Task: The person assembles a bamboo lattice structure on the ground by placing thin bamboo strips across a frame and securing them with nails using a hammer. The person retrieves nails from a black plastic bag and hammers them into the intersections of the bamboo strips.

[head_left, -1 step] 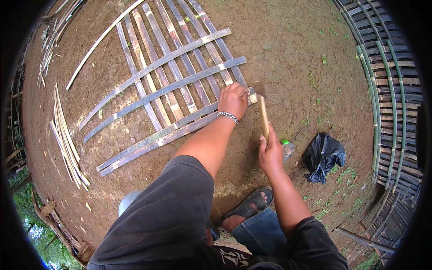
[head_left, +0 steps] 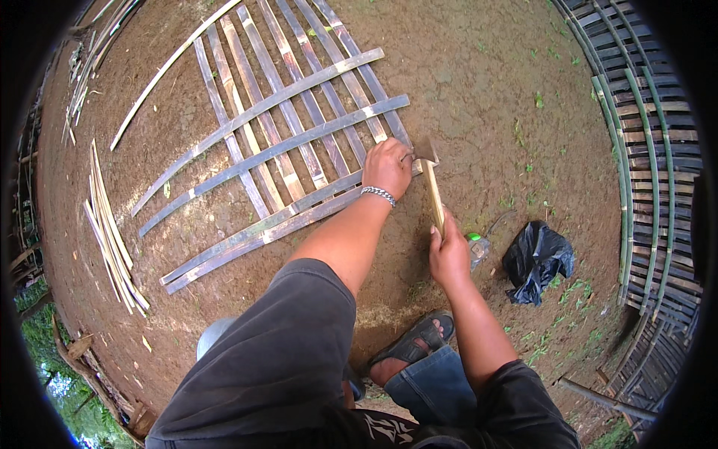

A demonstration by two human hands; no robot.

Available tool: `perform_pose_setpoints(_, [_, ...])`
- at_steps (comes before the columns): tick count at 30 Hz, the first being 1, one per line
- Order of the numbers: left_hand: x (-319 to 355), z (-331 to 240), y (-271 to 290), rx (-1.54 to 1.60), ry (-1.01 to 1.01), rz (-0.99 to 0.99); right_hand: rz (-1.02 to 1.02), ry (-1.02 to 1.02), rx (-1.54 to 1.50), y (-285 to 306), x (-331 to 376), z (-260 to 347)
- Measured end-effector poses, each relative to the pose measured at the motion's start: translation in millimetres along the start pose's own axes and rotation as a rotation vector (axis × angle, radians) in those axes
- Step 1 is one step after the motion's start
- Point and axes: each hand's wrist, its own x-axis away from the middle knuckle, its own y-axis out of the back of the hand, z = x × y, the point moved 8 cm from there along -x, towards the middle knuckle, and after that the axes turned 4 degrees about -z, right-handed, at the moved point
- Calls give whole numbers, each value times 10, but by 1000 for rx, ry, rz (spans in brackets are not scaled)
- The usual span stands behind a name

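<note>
A flat lattice of split bamboo strips point(head_left: 288, 142) lies on the bare ground ahead of me. My left hand point(head_left: 387, 168), with a chain bracelet at the wrist, is closed at the right end of the nearest crosswise strips point(head_left: 247, 228). A thin dark piece sticks out by its fingertips, too small to name. My right hand point(head_left: 450, 254) grips the light wooden handle of a hammer point(head_left: 435, 196). Its dark metal head is right beside the left fingertips, over the strip ends; whether it touches them I cannot tell.
A black plastic bag point(head_left: 538, 260) and a clear container with a green cap point(head_left: 477, 247) lie to the right. Loose bamboo slats point(head_left: 112, 236) are at the left. A bamboo slat structure point(head_left: 654, 172) runs along the right edge. My sandalled foot point(head_left: 415, 344) is below.
The hammer's head has shifted slightly down and left, with its handle tilting a little. My left hand and the bamboo lattice have stayed put.
</note>
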Motion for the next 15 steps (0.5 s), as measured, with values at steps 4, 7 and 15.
perform_pose_setpoints(4, [26,-3,0,8,9,-7,-76,54,-32,42,18,2])
perform_pose_setpoints(7, [-1,15,7,9,11,-22,15,-28,20,-5,16,39])
perform_pose_setpoints(15, [7,2,14,23,8,-34,-36,5,-41,-28,36,-10])
